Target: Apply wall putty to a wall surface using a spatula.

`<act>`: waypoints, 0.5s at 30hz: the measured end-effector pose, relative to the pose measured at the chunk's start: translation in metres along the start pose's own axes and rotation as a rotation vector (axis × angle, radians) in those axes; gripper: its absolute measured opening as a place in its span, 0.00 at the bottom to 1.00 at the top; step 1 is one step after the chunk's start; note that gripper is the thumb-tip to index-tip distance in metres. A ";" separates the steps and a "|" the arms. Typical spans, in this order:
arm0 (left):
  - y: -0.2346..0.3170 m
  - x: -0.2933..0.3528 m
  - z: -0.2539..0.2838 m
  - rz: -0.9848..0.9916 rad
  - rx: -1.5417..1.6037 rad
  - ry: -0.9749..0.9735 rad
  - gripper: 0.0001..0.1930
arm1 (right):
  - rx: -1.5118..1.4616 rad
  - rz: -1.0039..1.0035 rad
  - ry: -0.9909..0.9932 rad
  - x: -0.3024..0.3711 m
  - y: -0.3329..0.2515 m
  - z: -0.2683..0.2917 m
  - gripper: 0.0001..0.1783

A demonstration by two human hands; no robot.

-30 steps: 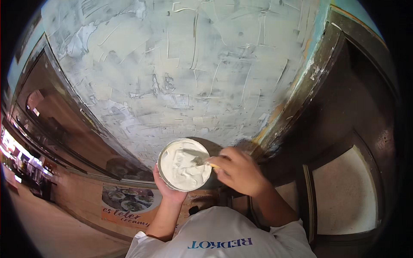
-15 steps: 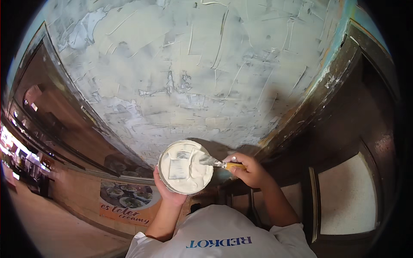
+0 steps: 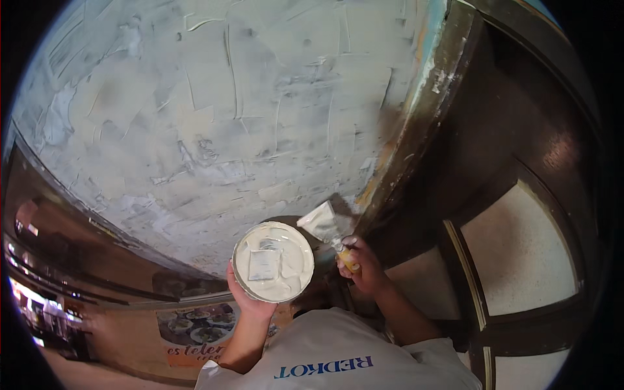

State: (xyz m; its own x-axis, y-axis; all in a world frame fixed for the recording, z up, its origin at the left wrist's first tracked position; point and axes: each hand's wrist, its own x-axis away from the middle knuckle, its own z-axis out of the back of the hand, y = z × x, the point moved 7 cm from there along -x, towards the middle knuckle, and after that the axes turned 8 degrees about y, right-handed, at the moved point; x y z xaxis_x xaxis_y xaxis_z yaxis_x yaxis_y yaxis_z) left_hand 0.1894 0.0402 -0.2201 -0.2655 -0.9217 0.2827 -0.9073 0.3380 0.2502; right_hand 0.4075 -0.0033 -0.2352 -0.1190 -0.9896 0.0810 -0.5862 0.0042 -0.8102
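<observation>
The putty knife (image 3: 323, 223) is now lifted out of the round plaster pan (image 3: 273, 261) and held against the wall (image 3: 214, 117) by the closed right hand (image 3: 361, 263). The pan is gripped from below by the left hand (image 3: 246, 300).

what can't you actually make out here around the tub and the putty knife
- Head view: the underside of the round white tub of pale filler and the left hand's palm, hidden by the tub.
- The yellow handle of the flat metal putty knife, mostly wrapped by the right hand.
- How deep the filler sits: seen from above only.
- The far-left room, blurred and bent at the fisheye rim.
</observation>
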 end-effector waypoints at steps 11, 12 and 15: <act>-0.001 0.005 -0.002 0.036 -0.091 0.013 0.31 | 0.589 0.887 0.453 -0.014 -0.070 0.009 0.18; -0.001 0.006 -0.004 0.035 -0.089 0.004 0.31 | 0.741 1.034 0.558 -0.017 -0.072 0.006 0.19; 0.001 0.011 -0.006 0.024 -0.120 -0.040 0.31 | 0.853 1.021 0.616 -0.037 -0.063 0.014 0.18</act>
State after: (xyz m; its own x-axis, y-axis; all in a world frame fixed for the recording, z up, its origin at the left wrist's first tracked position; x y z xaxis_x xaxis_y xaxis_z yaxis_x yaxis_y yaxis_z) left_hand 0.1873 0.0316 -0.2106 -0.3015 -0.9193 0.2529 -0.8557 0.3779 0.3535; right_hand 0.4597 0.0307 -0.1953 -0.6272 -0.3915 -0.6733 0.5761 0.3485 -0.7393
